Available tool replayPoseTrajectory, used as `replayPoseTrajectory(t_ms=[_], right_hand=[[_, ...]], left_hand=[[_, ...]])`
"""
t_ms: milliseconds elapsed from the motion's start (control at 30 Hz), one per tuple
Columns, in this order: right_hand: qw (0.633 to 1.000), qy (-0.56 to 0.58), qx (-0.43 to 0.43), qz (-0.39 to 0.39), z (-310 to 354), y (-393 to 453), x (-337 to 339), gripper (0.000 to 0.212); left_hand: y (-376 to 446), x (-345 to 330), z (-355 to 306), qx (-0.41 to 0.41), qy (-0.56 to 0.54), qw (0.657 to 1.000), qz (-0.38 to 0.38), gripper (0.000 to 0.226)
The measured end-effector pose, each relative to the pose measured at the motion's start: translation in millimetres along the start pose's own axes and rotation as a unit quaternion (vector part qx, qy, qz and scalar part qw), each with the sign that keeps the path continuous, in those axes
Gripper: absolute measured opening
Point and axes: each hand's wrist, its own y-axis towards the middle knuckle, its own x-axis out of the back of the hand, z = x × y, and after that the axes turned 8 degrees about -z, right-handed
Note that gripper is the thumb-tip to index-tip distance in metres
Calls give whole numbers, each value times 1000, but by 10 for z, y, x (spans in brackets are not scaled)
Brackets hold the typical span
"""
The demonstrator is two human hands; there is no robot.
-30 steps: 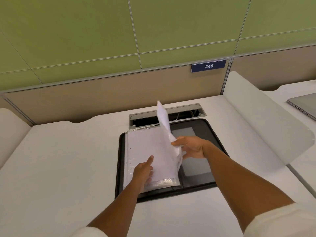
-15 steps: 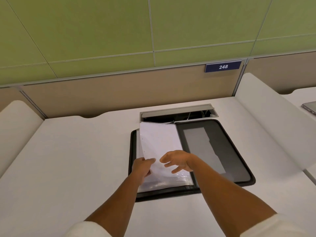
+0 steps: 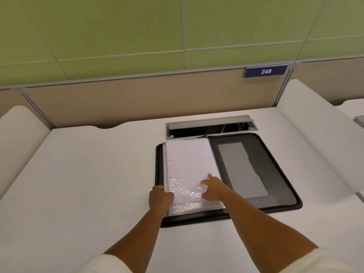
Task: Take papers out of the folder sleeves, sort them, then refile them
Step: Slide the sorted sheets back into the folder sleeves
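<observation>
A black zip folder [image 3: 275, 160] lies open on the white desk. Its left half carries a stack of clear plastic sleeves with white paper [image 3: 189, 160] inside. My left hand [image 3: 160, 198] grips the stack's near left edge, fingers curled under it. My right hand [image 3: 213, 187] rests on top of the sleeves near the spine, fingers spread and fairly straight. The folder's right half shows a grey pocket panel [image 3: 242, 170] with nothing lying on it.
A cable hatch [image 3: 208, 127] with its lid up sits just behind the folder. White curved dividers [image 3: 307, 131] flank the desk on both sides. A beige partition with a blue sign 248 [image 3: 266, 71] stands at the back. A laptop corner [image 3: 359, 120] shows at far right.
The sheet that my right hand held raised a second ago now lies flat on the stack. My right hand has come down onto the sleeves and my left hand moved to the stack's left edge.
</observation>
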Motion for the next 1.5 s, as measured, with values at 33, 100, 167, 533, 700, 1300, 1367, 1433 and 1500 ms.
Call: replayPoseTrajectory(t_ms=[33, 100, 167, 533, 700, 1300, 1367, 1433, 1500], right_hand=[[1000, -13, 0, 8, 17, -3, -26, 66], [999, -28, -4, 21, 54, -15, -53, 68], [999, -32, -7, 26, 83, -25, -55, 69], [1000, -20, -14, 18, 123, -107, -127, 67], [999, 22, -27, -18, 133, -120, -26, 56], [915, 383, -50, -117, 45, -50, 963, 69], [907, 395, -47, -137, -74, -84, 1105, 73], [900, 403, -61, -156, -232, -127, 1228, 69], [894, 400, -83, -184, -431, -164, 1308, 54]], left_hand=[[-4, 13, -18, 5, 7, 1000, 5, 57], [-2, 36, -47, 17, 17, 1000, 14, 61], [18, 60, -58, 29, 19, 999, 20, 57], [149, -17, 3, 104, -113, 983, 99, 32], [135, 16, -25, 66, -153, 981, 103, 15], [-571, -145, -1207, -53, -310, 898, 307, 36], [-703, -292, -1384, -94, -289, 896, 324, 33], [-783, -462, -1504, -108, -261, 901, 331, 31], [-846, -636, -1582, -105, -232, 906, 339, 33]])
